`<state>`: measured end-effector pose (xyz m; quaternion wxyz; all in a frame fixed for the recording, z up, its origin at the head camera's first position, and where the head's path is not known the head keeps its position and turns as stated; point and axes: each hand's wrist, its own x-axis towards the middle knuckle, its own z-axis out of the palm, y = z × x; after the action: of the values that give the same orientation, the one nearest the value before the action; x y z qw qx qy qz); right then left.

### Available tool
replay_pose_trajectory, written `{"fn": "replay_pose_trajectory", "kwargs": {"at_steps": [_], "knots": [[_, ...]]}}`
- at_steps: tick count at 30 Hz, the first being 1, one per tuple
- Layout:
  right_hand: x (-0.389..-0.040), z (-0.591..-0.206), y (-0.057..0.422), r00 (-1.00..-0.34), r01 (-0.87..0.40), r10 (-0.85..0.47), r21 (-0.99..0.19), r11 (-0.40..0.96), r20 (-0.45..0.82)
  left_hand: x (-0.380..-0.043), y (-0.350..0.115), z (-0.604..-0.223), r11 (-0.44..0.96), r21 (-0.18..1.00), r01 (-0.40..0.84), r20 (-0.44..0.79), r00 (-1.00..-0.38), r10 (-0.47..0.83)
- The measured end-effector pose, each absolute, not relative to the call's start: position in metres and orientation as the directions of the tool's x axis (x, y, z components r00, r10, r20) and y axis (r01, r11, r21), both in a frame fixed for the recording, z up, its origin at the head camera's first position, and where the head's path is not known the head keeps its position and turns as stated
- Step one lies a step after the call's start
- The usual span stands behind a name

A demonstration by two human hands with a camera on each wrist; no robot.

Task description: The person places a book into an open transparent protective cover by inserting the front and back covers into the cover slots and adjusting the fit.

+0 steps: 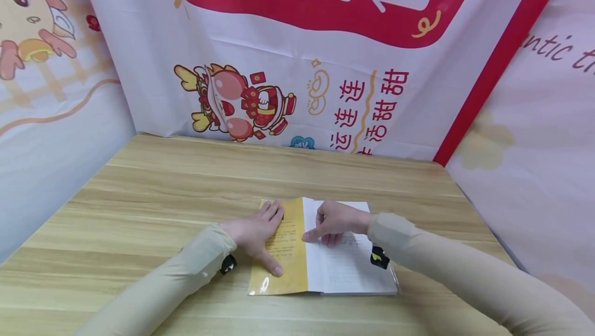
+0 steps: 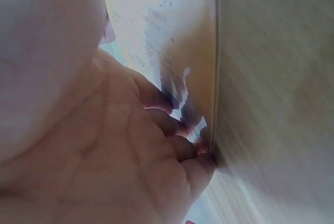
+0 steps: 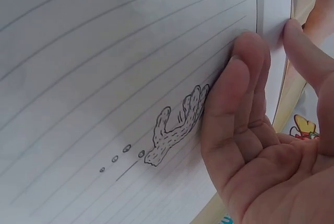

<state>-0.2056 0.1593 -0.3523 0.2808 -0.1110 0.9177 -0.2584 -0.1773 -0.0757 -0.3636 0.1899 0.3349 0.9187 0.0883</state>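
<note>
An open notebook (image 1: 346,269) lies on the wooden table, its left side a yellow printed sheet (image 1: 290,269) under a glossy clear cover. Spread over that yellow side is my left hand (image 1: 257,233), its fingertips near the top edge and the thumb lower down. My right hand (image 1: 337,220) rests on the white side with its fingers curled and nothing in them. Its thumb (image 3: 305,51) reaches out and presses along the fold between yellow and white. The right wrist view shows ruled lines and a small drawing of a hand (image 3: 175,130) on the white page.
The wooden table (image 1: 186,186) extends around the notebook. A printed cloth backdrop (image 1: 279,31) with a cartoon figure and red lettering hangs behind it, and more printed cloth (image 1: 534,145) hangs on the right. Dark wrist devices (image 1: 379,257) sit at the cuffs.
</note>
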Motion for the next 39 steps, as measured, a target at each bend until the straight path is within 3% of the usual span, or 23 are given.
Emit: {"fn": "replay_pose_trajectory", "kwargs": {"at_steps": [39], "knots": [[-0.2058, -0.3570, 0.1531, -0.854, 0.014, -0.276, -0.550, 0.835, -0.441, -0.1772, -0.0744, -0.3652, 0.763, 0.271, 0.587, -0.280, -0.710, 0.646]]}}
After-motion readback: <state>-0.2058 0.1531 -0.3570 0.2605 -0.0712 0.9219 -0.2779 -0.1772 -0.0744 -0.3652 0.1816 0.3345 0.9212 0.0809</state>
